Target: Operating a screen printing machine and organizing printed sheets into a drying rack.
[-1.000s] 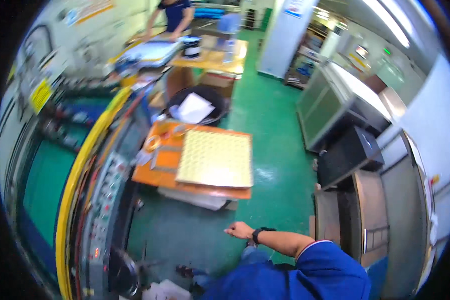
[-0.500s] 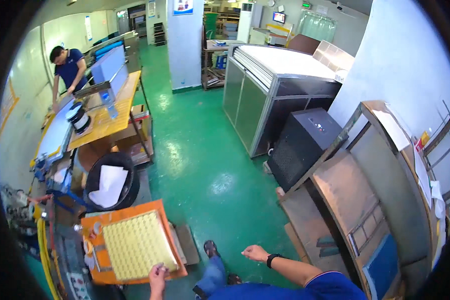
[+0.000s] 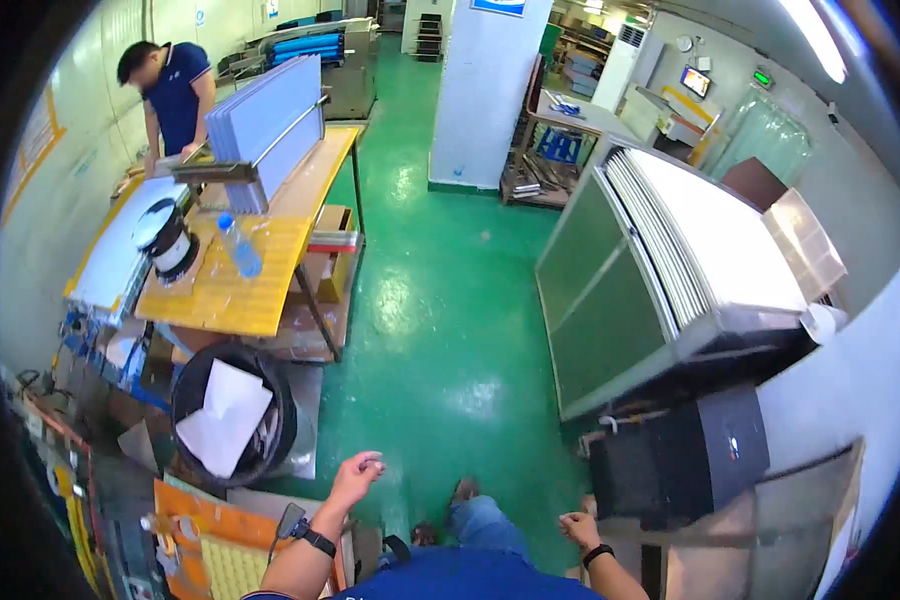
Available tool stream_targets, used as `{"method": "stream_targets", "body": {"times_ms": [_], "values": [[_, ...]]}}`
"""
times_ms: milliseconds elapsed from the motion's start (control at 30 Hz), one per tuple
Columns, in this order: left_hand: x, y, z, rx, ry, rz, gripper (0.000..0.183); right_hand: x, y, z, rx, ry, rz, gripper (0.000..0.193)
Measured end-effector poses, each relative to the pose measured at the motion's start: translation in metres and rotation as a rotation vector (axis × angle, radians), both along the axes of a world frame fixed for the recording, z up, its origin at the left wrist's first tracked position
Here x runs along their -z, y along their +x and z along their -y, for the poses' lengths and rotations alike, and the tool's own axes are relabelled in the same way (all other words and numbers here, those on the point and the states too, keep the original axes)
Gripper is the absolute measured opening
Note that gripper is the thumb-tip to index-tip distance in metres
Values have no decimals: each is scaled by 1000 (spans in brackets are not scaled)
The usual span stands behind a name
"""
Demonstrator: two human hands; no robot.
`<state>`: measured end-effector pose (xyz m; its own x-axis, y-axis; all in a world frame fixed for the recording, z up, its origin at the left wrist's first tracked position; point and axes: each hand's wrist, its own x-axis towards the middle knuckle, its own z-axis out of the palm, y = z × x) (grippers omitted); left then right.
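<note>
Over the green floor my left hand [image 3: 355,478] hangs in front of my body, its fingers loosely curled in, with nothing visible in them. A black strap with a small dark device [image 3: 292,521] is on that wrist. My right hand [image 3: 578,528] is low on the other side, fingers bent together and no object showing; a black band [image 3: 598,553] circles its wrist. Left of my left forearm lies a yellow patterned sheet [image 3: 232,568] on an orange board [image 3: 183,507], both partly cut off by the frame and my arm.
A black bin [image 3: 288,425] with white sheets stands front left, below a yellow table [image 3: 270,300] with a bottle [image 3: 240,247]. Behind it a person [image 3: 178,95] leans over a work surface. On the right are a metal cabinet [image 3: 600,290] and a black box [image 3: 650,468].
My left hand has left the yellow sheet's corner and risen over the floor. My view has moved forward: bin, table and cabinet look closer, and the board has slid toward the lower edge.
</note>
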<state>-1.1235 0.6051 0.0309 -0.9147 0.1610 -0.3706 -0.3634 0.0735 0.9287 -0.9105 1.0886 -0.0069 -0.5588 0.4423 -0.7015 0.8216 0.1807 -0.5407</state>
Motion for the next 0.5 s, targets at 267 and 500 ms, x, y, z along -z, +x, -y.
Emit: {"method": "stream_targets", "body": {"times_ms": [267,500], "values": [[60,-260,-29,-168,-149,249,32,40,-399,-74,-268,-28,-98,20],[38,-516,-53,-282,-82,209,35,-36,-820,-46,-474,-31,-403,26]]}}
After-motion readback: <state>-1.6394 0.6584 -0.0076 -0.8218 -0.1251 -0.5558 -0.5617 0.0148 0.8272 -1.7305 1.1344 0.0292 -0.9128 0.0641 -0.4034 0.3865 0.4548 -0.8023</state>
